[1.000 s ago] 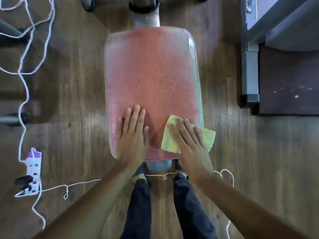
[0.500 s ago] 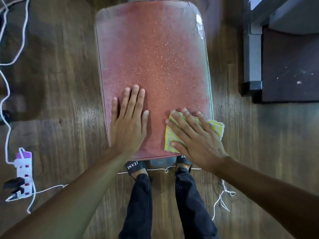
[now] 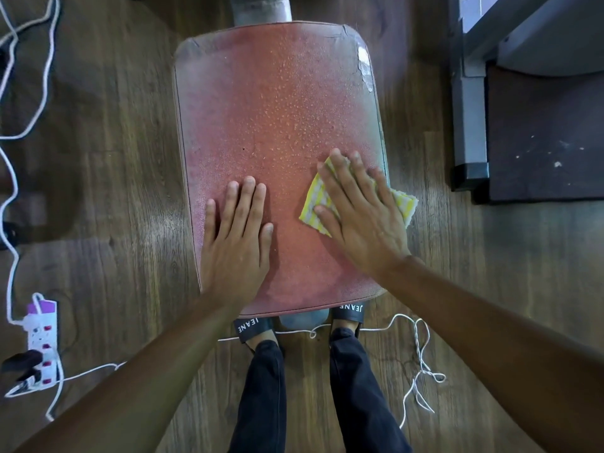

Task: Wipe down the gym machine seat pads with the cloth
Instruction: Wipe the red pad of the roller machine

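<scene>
Pressing the yellow striped cloth [image 3: 315, 204] flat under the right hand [image 3: 362, 220], fingers spread open on top of it rather than gripping, near the right edge of the red seat pad [image 3: 277, 109]. The left hand [image 3: 233, 237] lies flat and open on the pad's near left part, holding nothing. Droplets cover the middle of the pad, so most of it looks unwiped. Part of the cloth hangs past the edge, so I'd guess a sideways swipe could push it off onto the floor [image 3: 114, 191].
</scene>
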